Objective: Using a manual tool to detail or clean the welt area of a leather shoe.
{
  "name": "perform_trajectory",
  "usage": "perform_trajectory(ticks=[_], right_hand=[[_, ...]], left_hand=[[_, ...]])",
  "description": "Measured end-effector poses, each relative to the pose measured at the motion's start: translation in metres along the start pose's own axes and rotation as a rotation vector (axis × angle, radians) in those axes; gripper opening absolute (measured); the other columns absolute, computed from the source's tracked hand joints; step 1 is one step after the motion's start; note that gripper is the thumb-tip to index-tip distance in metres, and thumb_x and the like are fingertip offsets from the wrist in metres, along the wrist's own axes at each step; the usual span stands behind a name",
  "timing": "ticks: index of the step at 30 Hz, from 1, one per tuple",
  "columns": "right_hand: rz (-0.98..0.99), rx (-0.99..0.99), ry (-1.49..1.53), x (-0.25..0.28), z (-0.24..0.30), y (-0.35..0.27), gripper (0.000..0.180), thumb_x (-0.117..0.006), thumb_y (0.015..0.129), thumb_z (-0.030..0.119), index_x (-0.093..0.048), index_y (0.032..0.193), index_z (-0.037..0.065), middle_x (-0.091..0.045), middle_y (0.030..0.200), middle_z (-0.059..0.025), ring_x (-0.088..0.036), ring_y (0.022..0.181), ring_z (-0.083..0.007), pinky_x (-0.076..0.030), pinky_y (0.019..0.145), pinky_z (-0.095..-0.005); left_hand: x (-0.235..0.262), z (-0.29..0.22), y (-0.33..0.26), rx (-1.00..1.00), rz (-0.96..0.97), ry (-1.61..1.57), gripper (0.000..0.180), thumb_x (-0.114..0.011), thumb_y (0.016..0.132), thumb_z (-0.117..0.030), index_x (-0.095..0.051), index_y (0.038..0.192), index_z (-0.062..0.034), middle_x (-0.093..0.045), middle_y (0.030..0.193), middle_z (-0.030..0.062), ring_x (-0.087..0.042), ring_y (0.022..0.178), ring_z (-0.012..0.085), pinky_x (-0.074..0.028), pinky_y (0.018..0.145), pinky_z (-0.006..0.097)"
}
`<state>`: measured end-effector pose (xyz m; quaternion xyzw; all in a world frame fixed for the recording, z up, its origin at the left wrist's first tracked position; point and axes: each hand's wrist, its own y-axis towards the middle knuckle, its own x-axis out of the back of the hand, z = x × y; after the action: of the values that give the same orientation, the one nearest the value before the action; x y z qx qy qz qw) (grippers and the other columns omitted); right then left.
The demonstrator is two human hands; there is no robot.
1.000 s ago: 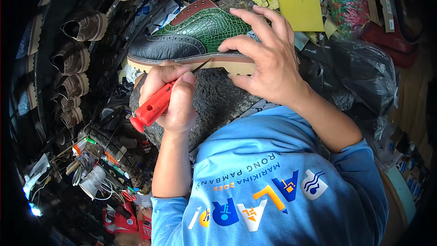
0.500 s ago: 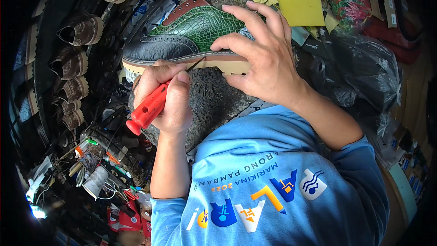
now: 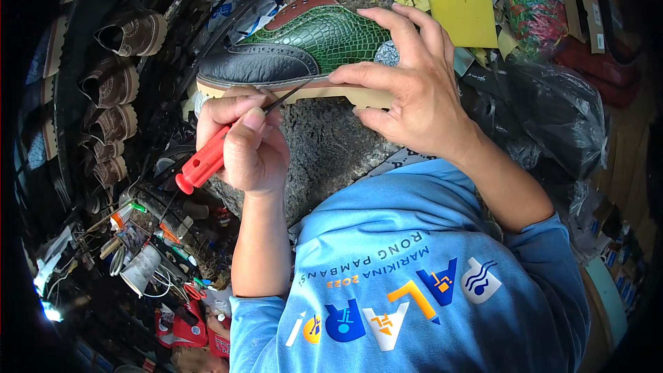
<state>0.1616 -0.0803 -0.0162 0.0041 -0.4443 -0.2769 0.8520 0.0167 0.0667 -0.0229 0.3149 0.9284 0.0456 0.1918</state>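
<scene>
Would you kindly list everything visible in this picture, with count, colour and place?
shoe: one, green, black and brown with a tan sole, upper centre, on the stone.
awl: one, red handle and thin dark shaft, tip at the shoe's sole edge.
stone: one, grey, under the shoe.
brown shoes: at least five, in a row at left.
yellow sheet: one, top right.
black bag: one, right.
paper cup: one, white, lower left among tools.
left hand: grips the awl.
right hand: steadies the shoe.
</scene>
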Motion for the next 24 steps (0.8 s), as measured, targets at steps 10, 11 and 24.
perform_trajectory(ticks=[10, 11, 24], right_hand=[[0.080, 0.068, -0.108, 0.003, 0.005, 0.002, 0.045, -0.077, 0.057, 0.014, -0.070, 0.100, 0.026, -0.039, 0.137, -0.0139, -0.030, 0.126, -0.0413, -0.026, 0.105, -0.0498], [0.067, 0.068, -0.089, 0.001, 0.004, 0.003, 0.044, -0.078, 0.056, 0.015, -0.071, 0.098, 0.025, -0.039, 0.136, -0.0133, -0.029, 0.126, -0.0407, -0.024, 0.103, -0.0530], [0.037, 0.087, -0.056, 0.001, 0.001, 0.005, 0.038, -0.075, 0.059, 0.018, -0.072, 0.096, 0.025, -0.041, 0.133, -0.0137, -0.031, 0.126, -0.0403, -0.023, 0.101, -0.0549]], left_hand=[[0.004, 0.004, -0.003, 0.011, -0.096, -0.109, 0.014, -0.057, 0.071, -0.007, -0.057, 0.080, 0.0044, -0.059, 0.077, 0.0164, -0.054, 0.058, 0.0174, -0.048, 0.055, 0.027], [0.004, 0.004, -0.002, 0.007, -0.099, -0.112, 0.014, -0.057, 0.071, -0.007, -0.057, 0.080, 0.0044, -0.059, 0.077, 0.0164, -0.054, 0.058, 0.0174, -0.048, 0.055, 0.027], [0.079, -0.032, -0.043, 0.053, -0.326, 0.021, 0.009, -0.054, 0.081, -0.013, -0.053, 0.080, -0.0039, -0.058, 0.075, 0.0121, -0.046, 0.056, 0.0121, -0.040, 0.057, 0.028]])
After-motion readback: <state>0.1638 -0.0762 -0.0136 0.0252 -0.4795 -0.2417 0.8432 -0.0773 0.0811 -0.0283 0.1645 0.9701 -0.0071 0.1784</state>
